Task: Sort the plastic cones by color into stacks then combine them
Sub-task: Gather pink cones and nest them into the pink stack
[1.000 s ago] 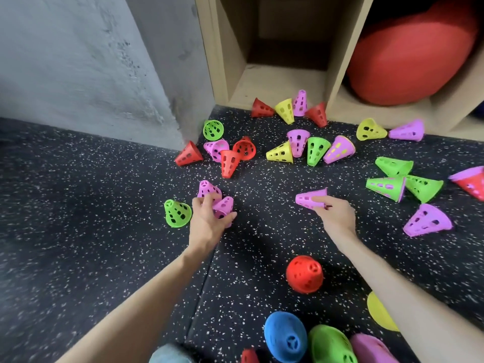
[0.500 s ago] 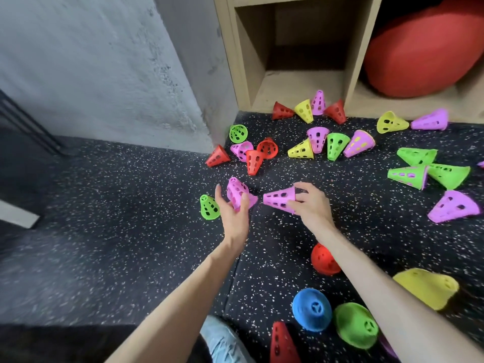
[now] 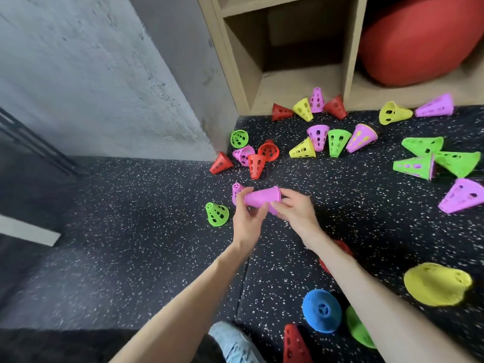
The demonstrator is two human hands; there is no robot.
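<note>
Landmark: pale wooden shelf unit standing on the black speckled rubber floor. No brand, label or writing is legible on any item.

- Grey concrete wall, left of the shelf unit.
- Green perforated plastic cone, upright, below and left of the shelf unit, just left of the hands.
- Left hand, below the shelf unit: fingers and thumb curled around the narrow end of a purple perforated plastic cone lying sideways above the floor. A second purple cone shows just behind its tip; whether the two are nested cannot be told.
- Right hand: fingertips pinching the wide rim of the same purple cone.
- Cluster of red, purple and green cones near the shelf unit's left foot.
- Row of red, yellow and purple cones touching the shelf unit's lower edge.
- Large red ball inside the shelf unit's right compartment.
- Green cones lying on their sides, below and right of the shelf unit.
- Blue perforated cone, nearest the viewer, far below the shelf unit.
</note>
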